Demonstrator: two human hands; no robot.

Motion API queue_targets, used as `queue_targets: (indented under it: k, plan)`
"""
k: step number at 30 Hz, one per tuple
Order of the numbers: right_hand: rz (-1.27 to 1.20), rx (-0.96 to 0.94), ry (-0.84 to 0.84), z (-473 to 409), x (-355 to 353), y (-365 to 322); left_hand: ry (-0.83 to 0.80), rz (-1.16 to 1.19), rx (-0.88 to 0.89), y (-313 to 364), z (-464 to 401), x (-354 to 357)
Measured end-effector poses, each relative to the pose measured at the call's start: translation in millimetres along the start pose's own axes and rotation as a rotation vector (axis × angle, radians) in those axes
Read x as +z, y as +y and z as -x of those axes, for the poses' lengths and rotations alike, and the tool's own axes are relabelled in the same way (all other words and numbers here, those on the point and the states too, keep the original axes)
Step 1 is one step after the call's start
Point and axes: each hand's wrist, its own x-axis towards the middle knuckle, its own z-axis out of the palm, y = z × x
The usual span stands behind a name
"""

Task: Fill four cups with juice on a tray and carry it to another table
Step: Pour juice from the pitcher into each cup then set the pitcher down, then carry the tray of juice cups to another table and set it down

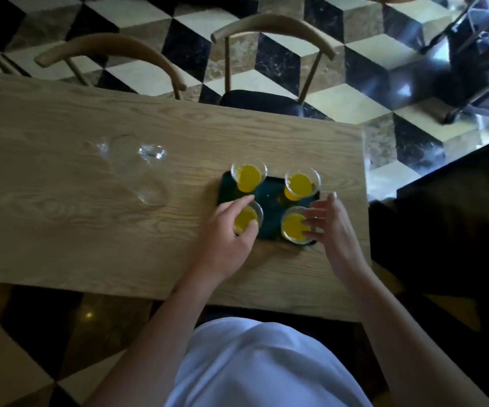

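Four filled cups stand on the dark tray [269, 201] at the worktop's [90, 230] 3 o'clock end. Left hand [225, 239] pinches the near-left cup [247, 220]; right hand [329, 227], spread, touches the near-right cup [294, 227]. Risk: a nudge could spill juice.

No legible txt or labels.

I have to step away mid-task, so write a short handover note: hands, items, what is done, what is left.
Left hand: fingers around the near-left cup.
Right hand: open, fingertips at the near-right cup.
Far-left cup and far-right cup stand on the dark tray on the wooden table.
Done: all four hold juice; empty glass jug left aside.
Left: carry the tray to the other table.
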Motion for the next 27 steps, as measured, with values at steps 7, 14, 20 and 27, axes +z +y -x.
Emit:
queue_targets:
  k: [7, 14, 20, 27]
  plan:
    - [0.008, 0.080, -0.013, -0.1, -45.1, 22.5, -0.095, -0.052, -0.097, 4.2, -3.7, 35.6]
    - [0.025, 0.133, -0.055, -18.5, -71.5, 29.2, -0.033, -0.124, -0.147, 7.7, -17.5, 52.2]
    - [0.093, 0.148, -0.020, -34.6, -77.8, 34.7, 0.116, -0.195, -0.066, 8.7, -37.0, 54.7]
    - [0.317, 0.120, 0.022, -64.7, -69.1, 34.8, 0.176, -0.207, -0.158, -15.9, -80.9, 44.0]
